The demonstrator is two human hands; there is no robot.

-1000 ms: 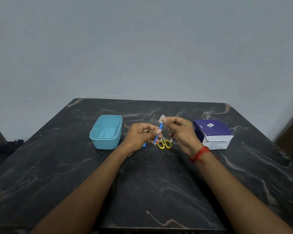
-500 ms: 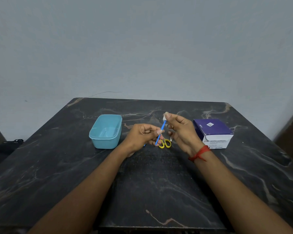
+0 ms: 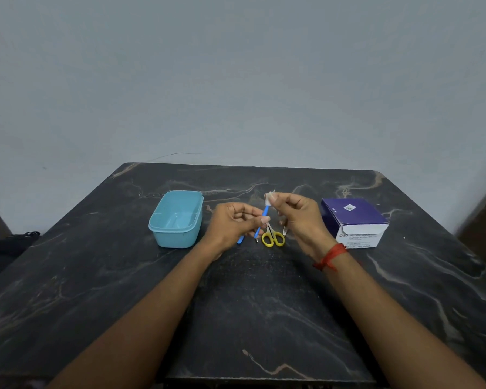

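My left hand (image 3: 233, 226) pinches a thin blue-handled tool (image 3: 261, 220) that slants up to the right over the middle of the dark table. At the tool's upper tip, my right hand (image 3: 298, 217) pinches a small white swab (image 3: 269, 197) between thumb and fingers. A red thread circles my right wrist. Small yellow-handled scissors (image 3: 273, 237) lie on the table just below and between both hands. Another blue piece (image 3: 240, 239) pokes out under my left hand.
An empty light-blue plastic tub (image 3: 177, 220) stands left of my hands. A purple and white swab box (image 3: 354, 221) sits at the right. The dark marble table (image 3: 250, 304) ends at a grey wall. Dark items lie on the floor at far left.
My right hand with the white swab has shifted slightly along the tool's upper tip. The left hand keeps its hold on the blue tool in nearly the same place.
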